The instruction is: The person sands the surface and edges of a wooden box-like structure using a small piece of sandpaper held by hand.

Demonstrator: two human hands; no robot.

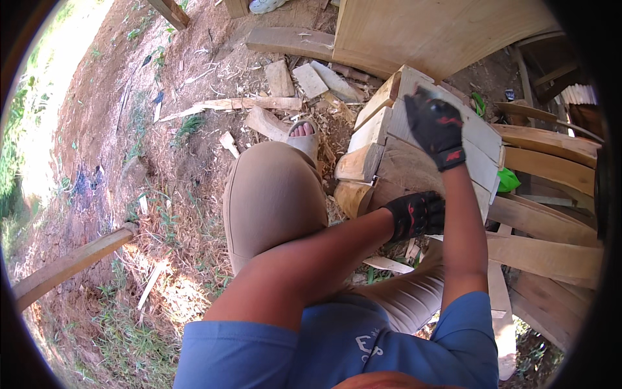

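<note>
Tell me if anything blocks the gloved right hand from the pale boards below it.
Nothing visible does. The right hand is directly over the pale boards, and the left hand is nearer the body, not between them. What lies under the right palm is hidden.

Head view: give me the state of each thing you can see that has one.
Boards, side by side, some pale, one darker
Right hand, gloved, over the boards, grip unclear
Left hand, gloved, at the boards' near side, grip unclear
Left knee, bent
Sandal, worn
Offcuts, lying on the ground
Green plastic, crumpled
Planks, piled
</note>
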